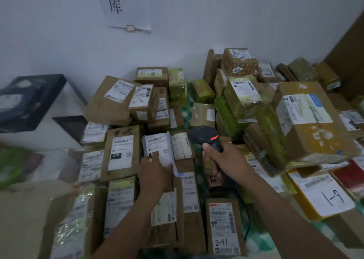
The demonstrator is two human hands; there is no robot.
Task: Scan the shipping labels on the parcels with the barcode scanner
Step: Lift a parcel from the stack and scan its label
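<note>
My right hand grips the handle of a black barcode scanner with an orange band, its head pointing up and left over the pile. My left hand rests on a small parcel with a white shipping label, fingers on the label's lower edge, where the paper curls up. Beside it on the left lies a brown box with a label marked 010. Several more labelled cardboard parcels cover the table around both hands.
Stacked parcels wrapped in yellow-green tape rise at the back right, with a large box beside them. A black and white box sits at the left. A paper sign hangs on the white wall. A green checked cloth shows between parcels.
</note>
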